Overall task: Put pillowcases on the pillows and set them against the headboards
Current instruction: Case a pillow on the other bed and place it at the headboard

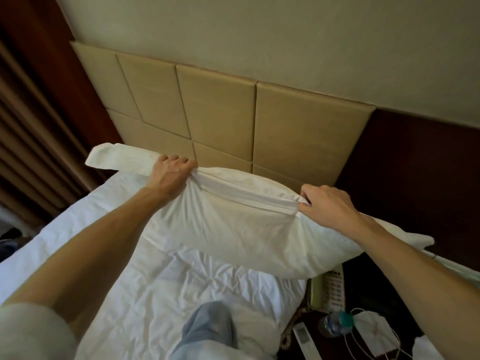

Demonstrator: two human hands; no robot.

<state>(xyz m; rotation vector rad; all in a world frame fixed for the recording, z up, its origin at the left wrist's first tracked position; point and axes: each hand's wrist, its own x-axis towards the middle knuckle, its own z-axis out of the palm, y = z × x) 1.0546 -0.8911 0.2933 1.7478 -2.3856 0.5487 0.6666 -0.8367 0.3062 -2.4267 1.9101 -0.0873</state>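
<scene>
A white pillow in its pillowcase point(246, 229) hangs lifted above the bed, in front of the tan padded headboard point(220, 107). My left hand point(172, 175) grips the bunched top edge of the pillowcase on the left. My right hand point(327, 203) pinches the same edge on the right. Loose ends of the case stick out beyond both hands. The pillow's lower edge hangs near the rumpled white sheet point(168, 287).
A dark nightstand to the right of the bed holds a telephone point(330, 289), a water bottle point(336, 323), a face mask point(374, 333) and a remote point(302, 339). Brown curtains point(31, 141) hang at left. My knee in blue trousers point(207, 331) rests on the bed.
</scene>
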